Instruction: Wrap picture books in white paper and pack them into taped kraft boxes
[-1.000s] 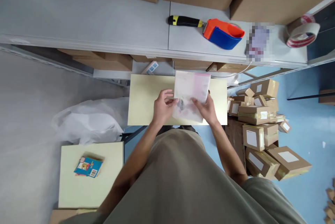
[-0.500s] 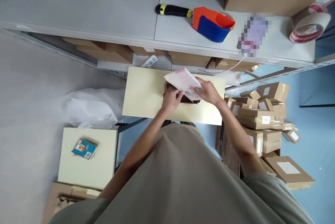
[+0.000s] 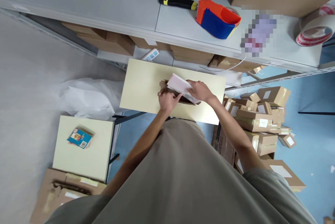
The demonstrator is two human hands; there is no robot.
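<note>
A small open cardboard box (image 3: 164, 86) lies on the pale yellow table (image 3: 141, 87) in front of me. My left hand (image 3: 166, 100) grips the box's near edge with curled fingers. My right hand (image 3: 200, 90) holds a white and pink plastic pouch (image 3: 179, 85), which is tilted and partly inside the box's opening. Both forearms reach out from under my grey shirt.
A grey shelf (image 3: 104, 4) runs across the far side with an orange and blue tape dispenser (image 3: 216, 17) and a tape roll (image 3: 314, 30). Taped parcels (image 3: 261, 119) are piled at right. At left stand a second small table (image 3: 86, 154) with a blue packet (image 3: 79, 138) and white plastic sheeting (image 3: 86, 98).
The pouch was held flat and upright in both hands; my right hand has since tipped it down into the box, and my left hand has moved onto the box's edge.
</note>
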